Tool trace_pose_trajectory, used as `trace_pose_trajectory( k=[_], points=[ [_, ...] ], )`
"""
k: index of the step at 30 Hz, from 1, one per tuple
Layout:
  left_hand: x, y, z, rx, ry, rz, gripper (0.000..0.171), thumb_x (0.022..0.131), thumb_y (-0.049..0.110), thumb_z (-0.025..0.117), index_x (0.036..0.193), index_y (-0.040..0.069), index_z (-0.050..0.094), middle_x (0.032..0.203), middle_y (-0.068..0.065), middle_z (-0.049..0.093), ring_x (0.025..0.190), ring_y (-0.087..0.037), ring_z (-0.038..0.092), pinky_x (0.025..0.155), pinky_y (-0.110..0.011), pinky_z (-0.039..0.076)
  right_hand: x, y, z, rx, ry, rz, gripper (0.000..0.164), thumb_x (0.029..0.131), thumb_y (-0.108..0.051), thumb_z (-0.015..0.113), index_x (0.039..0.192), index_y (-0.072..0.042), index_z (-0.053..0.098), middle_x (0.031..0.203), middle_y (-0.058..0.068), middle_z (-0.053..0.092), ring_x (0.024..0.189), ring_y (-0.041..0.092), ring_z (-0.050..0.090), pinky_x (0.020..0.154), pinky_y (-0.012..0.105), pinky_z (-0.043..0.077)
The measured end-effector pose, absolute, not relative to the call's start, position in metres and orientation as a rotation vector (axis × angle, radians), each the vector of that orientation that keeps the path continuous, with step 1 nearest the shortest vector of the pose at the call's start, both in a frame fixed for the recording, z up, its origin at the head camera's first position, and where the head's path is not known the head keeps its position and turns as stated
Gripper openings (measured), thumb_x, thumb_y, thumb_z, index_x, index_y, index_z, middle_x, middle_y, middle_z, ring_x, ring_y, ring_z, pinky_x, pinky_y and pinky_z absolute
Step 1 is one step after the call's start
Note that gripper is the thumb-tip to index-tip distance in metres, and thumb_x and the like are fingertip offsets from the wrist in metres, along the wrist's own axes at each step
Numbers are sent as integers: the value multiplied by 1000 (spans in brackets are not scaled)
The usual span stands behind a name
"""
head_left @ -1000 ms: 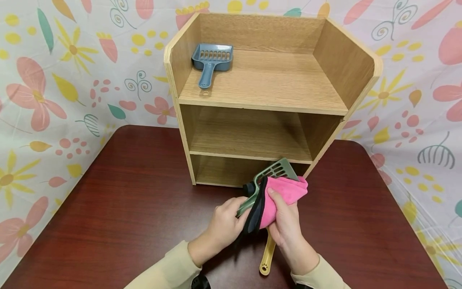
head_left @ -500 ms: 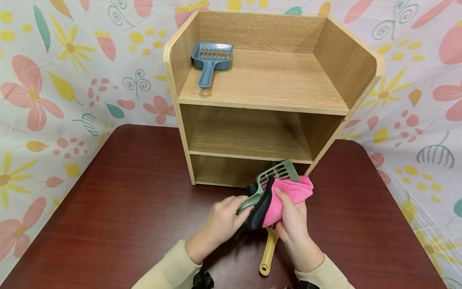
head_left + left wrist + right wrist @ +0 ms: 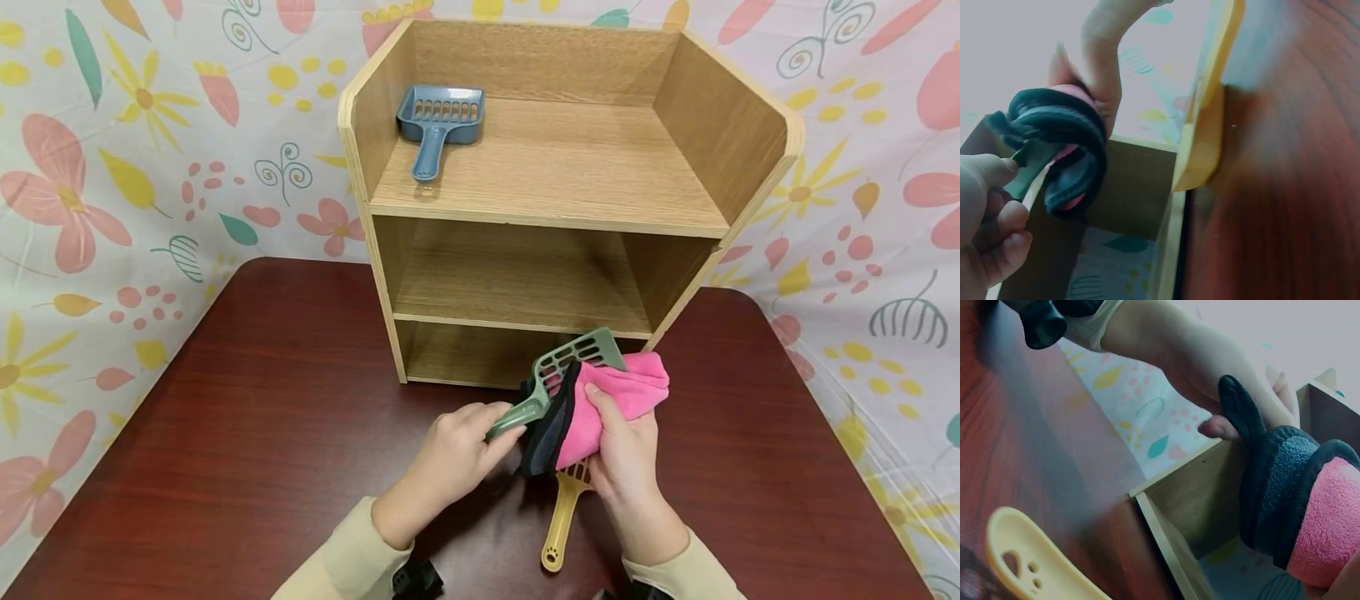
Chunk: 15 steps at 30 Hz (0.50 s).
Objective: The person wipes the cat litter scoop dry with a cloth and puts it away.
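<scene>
My left hand pinches the handle of a green slotted litter scoop, held above the table with its head up and to the right. In my right hand is a folded cloth, pink on one side and dark grey with black edging on the other, gripped against the scoop's head. The left wrist view shows the cloth's dark folds wrapped round part of the green scoop. Below the cloth lies a yellow litter scoop on the table, its slotted head partly hidden by the cloth.
A wooden shelf unit with three levels stands at the back of the dark red table. On its top level, at the left, sits a blue litter scoop in a matching blue holder. Patterned fabric hangs behind the table.
The cloth and my right hand have shifted to the right and slightly up along the green scoop. More of the yellow scoop's slotted head shows now.
</scene>
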<state>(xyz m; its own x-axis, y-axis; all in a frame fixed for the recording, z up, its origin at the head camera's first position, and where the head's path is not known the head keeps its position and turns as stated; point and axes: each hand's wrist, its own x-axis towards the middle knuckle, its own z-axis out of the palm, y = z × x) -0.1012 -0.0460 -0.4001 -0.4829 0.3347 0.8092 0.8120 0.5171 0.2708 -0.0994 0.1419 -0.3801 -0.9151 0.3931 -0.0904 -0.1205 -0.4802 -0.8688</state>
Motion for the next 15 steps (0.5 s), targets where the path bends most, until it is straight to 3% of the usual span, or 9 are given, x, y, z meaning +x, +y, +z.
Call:
trace_pose_trajectory(
  k=[6, 15],
  points=[
    [-101, -54, -388, -959, -2098, -861, 20, 77, 16, 77, 91, 5, 69, 74, -2, 67, 62, -9, 61, 58, -18, 51, -100, 147, -376, -398, -1441, 2355, 30, 86, 4, 62, 113, -5, 51, 98, 2, 66, 85, 11, 66, 79, 23, 55],
    [-104, -78, -374, -968, -2185, -938, 15, 77, 14, 76, 88, 7, 71, 64, 5, 59, 57, -4, 47, 53, -12, 41, -102, 156, -369, -362, -1416, 2278, 31, 86, -3, 66, 114, -5, 53, 98, 5, 63, 81, 11, 65, 76, 23, 55]
  ],
)
